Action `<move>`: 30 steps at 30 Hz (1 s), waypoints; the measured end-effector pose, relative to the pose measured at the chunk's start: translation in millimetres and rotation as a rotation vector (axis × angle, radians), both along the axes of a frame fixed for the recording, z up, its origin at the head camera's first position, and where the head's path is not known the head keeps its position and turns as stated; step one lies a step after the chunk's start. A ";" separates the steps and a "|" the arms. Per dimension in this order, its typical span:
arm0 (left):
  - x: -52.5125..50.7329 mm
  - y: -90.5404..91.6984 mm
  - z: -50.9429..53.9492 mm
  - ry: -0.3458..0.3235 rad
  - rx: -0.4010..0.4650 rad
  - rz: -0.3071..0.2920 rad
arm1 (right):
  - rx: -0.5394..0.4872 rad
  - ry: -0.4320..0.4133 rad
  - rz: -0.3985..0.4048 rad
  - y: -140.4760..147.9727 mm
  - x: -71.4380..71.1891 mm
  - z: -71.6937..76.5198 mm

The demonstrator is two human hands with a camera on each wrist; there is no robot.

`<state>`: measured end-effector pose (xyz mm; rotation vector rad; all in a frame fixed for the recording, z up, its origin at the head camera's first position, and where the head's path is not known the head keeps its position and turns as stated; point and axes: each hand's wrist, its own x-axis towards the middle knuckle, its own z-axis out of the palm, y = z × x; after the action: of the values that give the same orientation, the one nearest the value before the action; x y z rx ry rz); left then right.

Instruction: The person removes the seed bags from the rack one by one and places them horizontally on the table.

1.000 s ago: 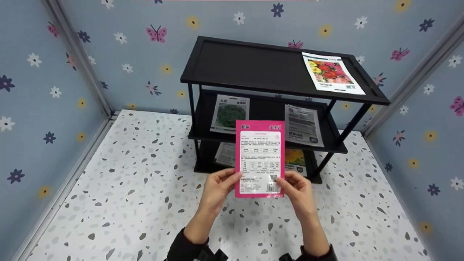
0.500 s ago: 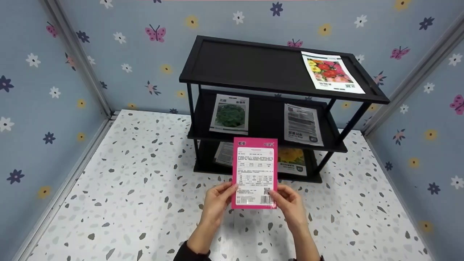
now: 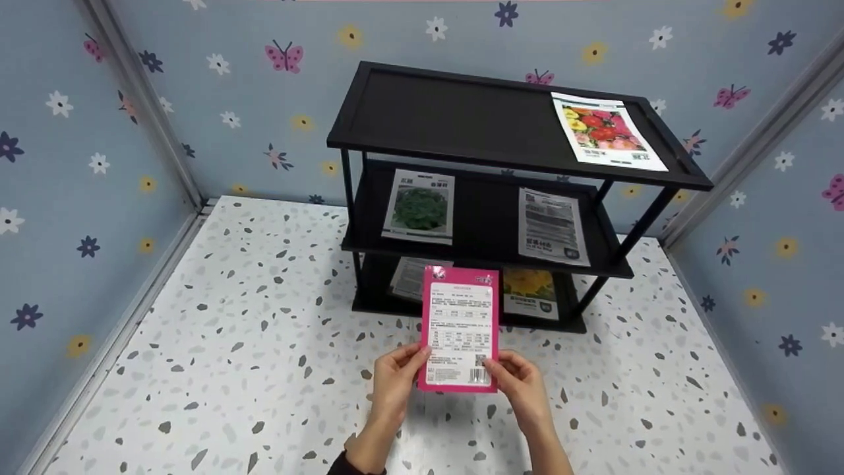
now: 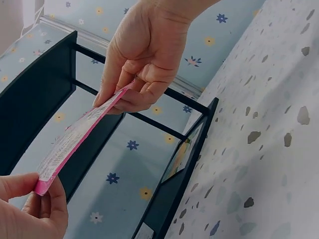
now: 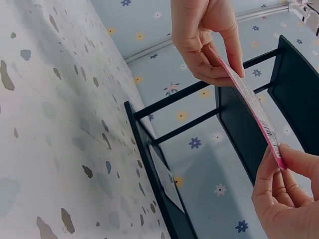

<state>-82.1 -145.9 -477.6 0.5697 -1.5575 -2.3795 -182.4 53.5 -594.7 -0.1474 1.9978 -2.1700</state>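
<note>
- Left hand: forearm reaching forward, thumb laid on the packet's printed face, fingers curled behind; pinching its lower left edge.
- Right hand: mirrored pose, thumb beside the barcode, fingers bent behind; pinching the lower right edge.
- Packet: one, thin, rectangular; glossy pink border, white panel of fine dark print; held between both hands, above the floor and before the rack.
- Rack: black, three tiers, rimmed rectangular top, slim posts.
- Flower sheet: white, slightly curved, multicoloured blooms; lying at the top tier's right end.
- Floor: white, scattered with irregular grey chips.
- Wall: pale blue, flower-and-butterfly pattern.
</note>
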 end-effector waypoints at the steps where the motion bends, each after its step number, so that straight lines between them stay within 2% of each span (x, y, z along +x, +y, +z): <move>1: 0.1 0.5 1.4 -0.002 -0.021 0.016 | 0.007 0.017 -0.002 0.0 -0.2 -0.4; 3: -0.4 1.1 3.5 0.014 -0.076 0.051 | 0.027 0.086 -0.006 0.2 -2.2 -1.4; 5: -1.7 0.8 5.9 0.055 -0.155 0.086 | 0.072 0.140 -0.022 -7.3 11.3 35.7; 9: -0.4 1.0 24.0 0.175 -0.326 0.132 | 0.143 0.278 -0.051 -24.6 36.3 105.4; 11: 1.7 3.2 34.3 0.242 -0.424 0.147 | 0.114 0.356 -0.027 -29.2 35.9 108.0; 12: 2.6 5.0 38.3 0.280 -0.480 0.157 | 0.084 0.418 -0.004 -29.7 31.3 100.1; 14: 1.6 9.2 37.6 0.345 -0.580 0.178 | 0.069 0.479 0.027 -34.1 31.9 101.9; 16: -1.5 13.1 30.5 0.432 -0.691 0.201 | 0.052 0.498 0.062 -37.9 33.7 105.6; 17: -2.9 15.1 27.1 0.473 -0.739 0.212 | 0.071 0.476 0.059 -42.5 42.2 123.6; 19: -5.8 18.5 18.4 0.546 -0.830 0.231 | 0.081 0.424 0.076 -45.8 49.0 134.2; 21: -7.0 21.6 13.0 0.605 -0.912 0.245 | 0.050 0.372 0.100 -47.2 53.0 138.6; 23: -7.0 24.1 8.9 0.632 -0.984 0.256 | 0.018 0.311 0.116 -48.1 56.5 141.3; 26: -5.9 27.2 2.0 0.643 -1.081 0.254 | -0.040 0.246 0.126 -48.6 60.5 140.4; 30: -3.3 30.4 -6.2 0.643 -1.250 0.231 | -0.126 0.249 0.119 -45.9 60.4 121.9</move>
<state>-85.3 -115.5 -483.7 -0.2606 -2.0171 -0.8807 -122.0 7.6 -472.8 -0.5658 1.9143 -2.2959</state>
